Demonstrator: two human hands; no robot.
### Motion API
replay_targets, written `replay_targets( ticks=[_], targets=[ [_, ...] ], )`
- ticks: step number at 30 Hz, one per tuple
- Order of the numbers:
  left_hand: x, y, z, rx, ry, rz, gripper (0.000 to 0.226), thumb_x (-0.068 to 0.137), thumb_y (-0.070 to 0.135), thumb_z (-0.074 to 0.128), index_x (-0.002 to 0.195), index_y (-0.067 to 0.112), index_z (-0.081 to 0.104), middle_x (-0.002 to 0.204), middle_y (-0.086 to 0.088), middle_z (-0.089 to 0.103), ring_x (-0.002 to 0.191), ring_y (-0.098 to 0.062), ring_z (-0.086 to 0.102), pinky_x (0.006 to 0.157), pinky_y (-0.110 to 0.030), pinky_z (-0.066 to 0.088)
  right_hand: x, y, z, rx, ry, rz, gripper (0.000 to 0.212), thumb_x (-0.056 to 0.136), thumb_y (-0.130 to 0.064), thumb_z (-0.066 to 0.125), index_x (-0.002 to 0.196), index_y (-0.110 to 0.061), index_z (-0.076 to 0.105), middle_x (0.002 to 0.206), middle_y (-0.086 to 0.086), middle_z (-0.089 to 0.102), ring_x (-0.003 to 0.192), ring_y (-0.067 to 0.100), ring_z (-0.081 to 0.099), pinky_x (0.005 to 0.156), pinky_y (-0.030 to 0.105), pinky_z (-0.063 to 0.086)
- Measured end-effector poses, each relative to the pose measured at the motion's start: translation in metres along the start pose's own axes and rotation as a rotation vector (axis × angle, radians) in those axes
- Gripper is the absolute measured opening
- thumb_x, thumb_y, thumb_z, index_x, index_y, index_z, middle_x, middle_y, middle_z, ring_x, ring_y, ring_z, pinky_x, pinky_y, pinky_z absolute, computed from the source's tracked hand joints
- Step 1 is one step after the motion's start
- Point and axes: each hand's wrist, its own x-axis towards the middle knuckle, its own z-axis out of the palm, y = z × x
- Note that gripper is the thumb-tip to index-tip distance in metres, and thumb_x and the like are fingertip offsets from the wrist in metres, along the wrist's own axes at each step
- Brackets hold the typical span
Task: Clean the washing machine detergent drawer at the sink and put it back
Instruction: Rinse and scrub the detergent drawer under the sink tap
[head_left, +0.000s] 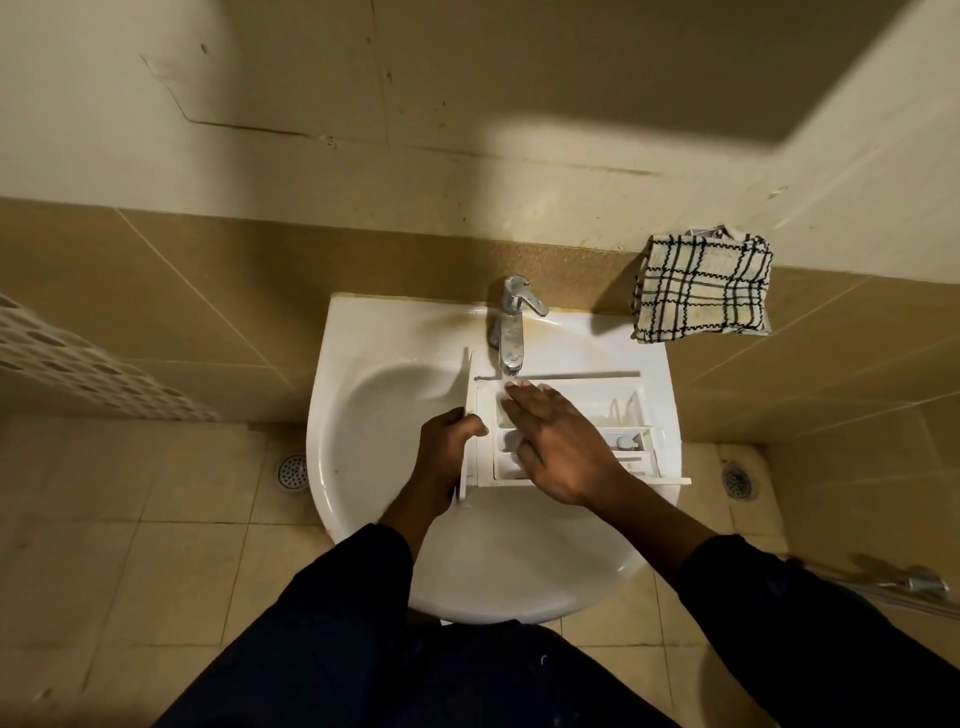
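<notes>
drawer (592, 402): lies across the sink's (319, 441) right half, under the tap (511, 332); long axis left-right, front panel at left end
left hand (447, 447): fingers curled round the front panel, steadying it
right hand (563, 449): fingers (519, 401) straight, flat over the compartments, gripping nothing
key relation: compartments directly below right hand, so it is nearer
step: probably rubbing/rinsing, not finished

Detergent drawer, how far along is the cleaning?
Done: the detergent drawer is out and lies across the sink under the faucet. In hand: the left hand grips its front panel while the right hand, fingers straight, reaches into the compartments. Left: finishing the wash and putting it back; no washing machine is in view.
</notes>
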Motion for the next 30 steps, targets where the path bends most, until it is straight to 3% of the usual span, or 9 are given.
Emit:
replay_targets(
  ticks=[4, 7, 10, 13, 16, 20, 22, 25, 30],
  targets=[
    [0.003, 0.002, -0.002, -0.011, -0.038, -0.009, 0.045, 0.054, 0.018, 0.063, 0.086, -0.013, 0.055, 0.077, -0.011, 0.051, 0.074, -0.023, 0.047, 0.070, -0.037, 0.037, 0.006, 0.000, 0.003, -0.032, -0.048, -0.040, 0.066, 0.087, -0.033, 0.020, 0.143, -0.005, 0.041, 0.152, 0.015, 0.035, 0.142, 0.030, 0.030, 0.118, 0.039, 0.016],
    [0.000, 0.003, -0.007, -0.032, -0.070, -0.003, 0.039, 0.057, 0.013, 0.059, 0.086, -0.013, 0.056, 0.078, -0.012, 0.054, 0.075, -0.024, 0.048, 0.072, -0.036, 0.037, 0.006, -0.002, 0.001, -0.042, -0.037, -0.029, 0.066, 0.088, -0.033, 0.019, 0.143, -0.004, 0.042, 0.151, 0.016, 0.037, 0.142, 0.030, 0.031, 0.118, 0.038, 0.015],
    [-0.002, 0.001, -0.009, -0.039, -0.099, 0.009, 0.016, 0.064, 0.005, 0.055, 0.075, 0.000, 0.064, 0.074, -0.009, 0.058, 0.072, -0.023, 0.051, 0.068, -0.031, 0.041, 0.003, -0.004, 0.001, -0.046, -0.020, -0.028, 0.064, 0.088, -0.032, 0.023, 0.140, -0.003, 0.046, 0.148, 0.017, 0.040, 0.139, 0.031, 0.036, 0.117, 0.041, 0.020],
    [-0.002, -0.001, -0.007, -0.032, -0.131, 0.019, 0.026, 0.073, -0.006, 0.049, 0.067, 0.012, 0.067, 0.069, -0.003, 0.062, 0.065, -0.019, 0.055, 0.061, -0.025, 0.045, -0.002, -0.004, 0.003, -0.048, -0.002, -0.018, 0.061, 0.089, -0.031, 0.027, 0.138, -0.002, 0.048, 0.147, 0.018, 0.042, 0.138, 0.032, 0.038, 0.116, 0.044, 0.024],
    [-0.002, -0.001, -0.008, -0.042, -0.147, 0.025, 0.018, 0.069, 0.000, 0.053, 0.076, 0.006, 0.069, 0.074, -0.009, 0.063, 0.066, -0.022, 0.057, 0.064, -0.028, 0.046, -0.006, -0.004, 0.005, -0.059, 0.014, -0.019, 0.059, 0.090, -0.030, 0.029, 0.138, -0.002, 0.047, 0.148, 0.018, 0.041, 0.140, 0.031, 0.035, 0.116, 0.044, 0.025],
    [-0.005, 0.005, -0.004, -0.048, -0.148, 0.001, 0.037, 0.059, 0.011, 0.061, 0.088, -0.011, 0.060, 0.079, -0.015, 0.057, 0.074, -0.025, 0.054, 0.071, -0.037, 0.042, -0.002, -0.006, 0.007, -0.055, 0.004, -0.060, 0.057, 0.091, -0.029, 0.030, 0.141, -0.005, 0.045, 0.151, 0.015, 0.036, 0.142, 0.029, 0.031, 0.118, 0.042, 0.022],
    [-0.006, 0.008, -0.002, -0.033, -0.157, 0.003, 0.039, 0.060, 0.011, 0.062, 0.089, -0.014, 0.056, 0.079, -0.013, 0.055, 0.074, -0.023, 0.053, 0.070, -0.035, 0.041, 0.000, -0.008, 0.006, -0.040, -0.001, -0.073, 0.056, 0.092, -0.028, 0.029, 0.140, -0.006, 0.045, 0.152, 0.014, 0.036, 0.142, 0.029, 0.031, 0.117, 0.043, 0.023],
    [-0.005, 0.010, -0.005, -0.020, -0.188, 0.017, 0.018, 0.070, 0.001, 0.056, 0.085, -0.006, 0.062, 0.076, -0.012, 0.059, 0.067, -0.020, 0.057, 0.062, -0.025, 0.046, -0.001, -0.008, 0.003, -0.032, 0.015, -0.064, 0.056, 0.091, -0.028, 0.030, 0.140, -0.006, 0.046, 0.151, 0.014, 0.037, 0.141, 0.029, 0.032, 0.117, 0.043, 0.023],
    [0.003, 0.006, -0.016, 0.025, -0.239, 0.047, 0.052, 0.051, 0.017, 0.060, 0.093, -0.013, 0.052, 0.080, -0.013, 0.051, 0.076, -0.025, 0.048, 0.074, -0.039, 0.038, -0.005, -0.013, 0.000, -0.044, 0.025, -0.058, 0.056, 0.092, -0.029, 0.029, 0.139, -0.005, 0.047, 0.151, 0.016, 0.037, 0.140, 0.030, 0.034, 0.118, 0.041, 0.021]
  ],
)
